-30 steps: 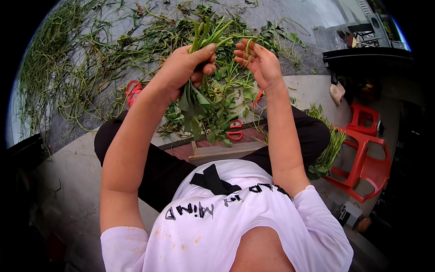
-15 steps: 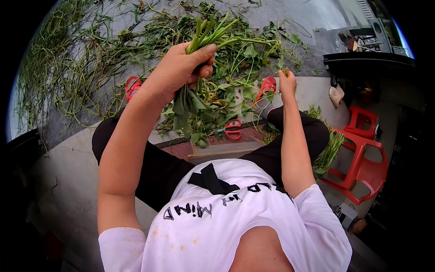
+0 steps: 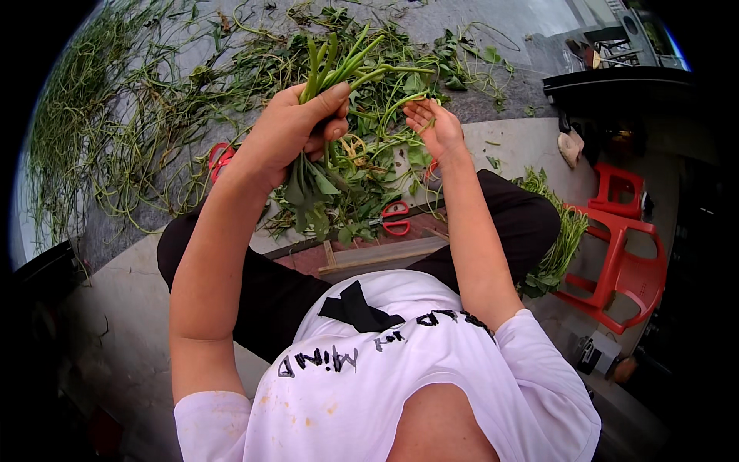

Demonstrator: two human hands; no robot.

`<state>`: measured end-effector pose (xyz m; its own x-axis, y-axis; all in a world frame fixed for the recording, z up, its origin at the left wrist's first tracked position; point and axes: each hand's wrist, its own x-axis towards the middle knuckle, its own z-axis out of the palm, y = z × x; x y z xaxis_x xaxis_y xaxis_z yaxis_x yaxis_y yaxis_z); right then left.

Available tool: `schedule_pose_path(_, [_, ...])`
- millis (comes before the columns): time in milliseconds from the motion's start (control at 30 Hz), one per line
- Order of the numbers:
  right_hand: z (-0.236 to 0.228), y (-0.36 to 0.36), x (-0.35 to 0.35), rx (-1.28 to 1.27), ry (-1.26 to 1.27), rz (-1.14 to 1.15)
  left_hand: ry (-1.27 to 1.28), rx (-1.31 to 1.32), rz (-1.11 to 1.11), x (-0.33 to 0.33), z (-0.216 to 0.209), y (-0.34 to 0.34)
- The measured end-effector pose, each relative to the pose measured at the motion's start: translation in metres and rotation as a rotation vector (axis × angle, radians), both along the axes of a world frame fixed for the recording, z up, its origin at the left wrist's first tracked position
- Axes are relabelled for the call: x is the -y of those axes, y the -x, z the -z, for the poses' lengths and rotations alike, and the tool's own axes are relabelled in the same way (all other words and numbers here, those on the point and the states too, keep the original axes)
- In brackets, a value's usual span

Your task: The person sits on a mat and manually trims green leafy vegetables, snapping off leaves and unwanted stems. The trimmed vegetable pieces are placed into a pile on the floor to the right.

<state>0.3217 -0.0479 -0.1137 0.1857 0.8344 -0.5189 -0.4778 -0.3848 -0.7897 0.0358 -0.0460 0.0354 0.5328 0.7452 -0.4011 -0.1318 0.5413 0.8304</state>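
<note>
My left hand (image 3: 304,127) is closed around a bunch of green leafy stems (image 3: 339,65). Their cut ends stick up above the thumb, and the leaves (image 3: 310,185) hang below the fist. One longer stem reaches out to the right. Near its end, my right hand (image 3: 437,132) has its fingers stretched out, with a thin green stem lying across the fingertips. Below the hands, red-handled scissors (image 3: 396,219) lie by a heap of leafy vines (image 3: 362,208) between my legs.
Loose vines (image 3: 154,115) spread over the grey ground ahead and to the left. A wooden strip (image 3: 385,256) lies before me. By my right knee is a pile of trimmed stems (image 3: 560,250), beside a red plastic chair (image 3: 616,266) and a red stool (image 3: 618,191).
My right hand has moved left toward the bunch, and its pinched fingers have opened. The vine stretched between the hands is shorter. Small green bits now lie on the pale floor at the right.
</note>
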Motion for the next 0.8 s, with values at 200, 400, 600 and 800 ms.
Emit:
schedule_pose_path(200, [-0.022,0.019,-0.008,-0.449,-0.228,0.032,0.005,0.000,-0.003,0.004,-0.001,0.002])
schedule_pose_path(400, [-0.028,0.004,-0.008,-0.143,-0.296,-0.055,-0.018,0.009,-0.046,0.003,0.000,0.006])
schedule_pose_path(600, [-0.002,-0.073,-0.021,1.363,-0.053,-0.095,-0.094,-0.231,0.133,0.010,0.020,-0.017])
schedule_pose_path(800, [0.005,-0.092,-0.024,1.576,-0.313,-0.230,-0.028,-0.193,0.148,0.016,0.028,-0.036])
